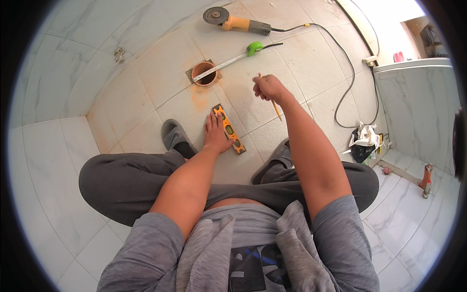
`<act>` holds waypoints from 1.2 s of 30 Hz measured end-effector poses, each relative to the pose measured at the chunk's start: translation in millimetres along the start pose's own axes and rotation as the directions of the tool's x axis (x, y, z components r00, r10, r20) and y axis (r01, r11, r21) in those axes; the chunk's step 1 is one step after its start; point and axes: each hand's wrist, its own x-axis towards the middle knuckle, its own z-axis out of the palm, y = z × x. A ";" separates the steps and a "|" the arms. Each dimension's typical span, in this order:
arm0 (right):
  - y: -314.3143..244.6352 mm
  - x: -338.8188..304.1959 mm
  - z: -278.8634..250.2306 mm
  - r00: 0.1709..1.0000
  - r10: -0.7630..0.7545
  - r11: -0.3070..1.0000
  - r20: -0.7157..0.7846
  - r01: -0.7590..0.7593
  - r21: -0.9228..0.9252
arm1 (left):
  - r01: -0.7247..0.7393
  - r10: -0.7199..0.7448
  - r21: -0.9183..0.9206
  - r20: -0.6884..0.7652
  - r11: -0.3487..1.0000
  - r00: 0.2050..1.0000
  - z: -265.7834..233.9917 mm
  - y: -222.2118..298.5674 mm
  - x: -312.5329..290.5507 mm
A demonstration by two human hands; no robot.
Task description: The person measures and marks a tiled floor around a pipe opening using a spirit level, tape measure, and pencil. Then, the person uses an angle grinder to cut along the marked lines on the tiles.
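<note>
My left hand (216, 132) holds a short yellow-and-black spirit level (229, 129) against the tiled floor, fingers along its left edge and thumb near its lower end. A thin yellow pencil (277, 111) is gripped in my closed right hand (270, 89), raised to the right of the level. Beyond the level, a round clay-coloured pipe opening (205, 74) sits in a square cut in the tiles. The white blade of a green tape measure (254, 48) lies extended across that opening; neither hand touches it.
At the far side lies a yellow-and-black angle grinder (237, 22), its cord (348, 58) looping down the right. A black bag with white crumpled material (364, 140) stands near the right wall. One metal wall fitting (119, 55) projects at left, and a tap-like fitting (427, 181) at right.
</note>
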 end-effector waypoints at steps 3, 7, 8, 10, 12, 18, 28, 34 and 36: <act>-6.7 -7.3 0.3 0.993 -0.117 0.993 -0.031 0.118 0.009 | 0.008 -0.008 -0.010 -0.006 1.000 1.000 -3.4 1.2 -0.9; -3.1 -17.2 30.2 0.977 -0.212 0.891 -0.003 0.192 -0.412 | 0.056 -0.056 0.004 0.008 0.998 0.998 -4.9 6.6 -0.9; -1.4 -18.8 36.3 0.960 -0.268 0.848 0.084 0.276 -0.453 | 0.067 -0.067 0.014 0.009 0.998 0.998 -6.0 9.2 0.0; 0.8 -21.0 46.4 0.976 -0.090 0.912 0.200 0.162 -0.377 | 0.113 -0.114 0.033 0.033 0.993 0.993 -8.5 14.0 0.8; 1.4 -21.3 51.3 0.967 0.014 0.961 0.253 0.057 -0.272 | 0.129 -0.131 0.035 0.056 0.991 0.990 -12.3 17.8 0.7; 15.9 -25.0 61.9 0.913 0.058 0.940 0.403 0.086 -0.330 | 0.144 -0.145 0.023 0.048 0.989 0.988 -16.9 18.9 -1.4; 28.2 -22.5 71.4 0.852 0.081 0.935 0.517 0.114 -0.335 | 0.148 -0.146 -0.049 0.039 0.988 0.989 -16.2 16.0 -1.4; 15.6 -21.7 85.1 0.827 0.077 0.894 0.557 0.190 -0.406 | 0.142 -0.140 -0.044 0.045 0.989 0.989 -15.8 14.4 -1.3; 8.3 -19.9 88.7 0.820 0.089 0.866 0.566 0.218 -0.451 | 0.131 -0.130 -0.057 0.022 0.990 0.991 -14.7 14.0 -1.0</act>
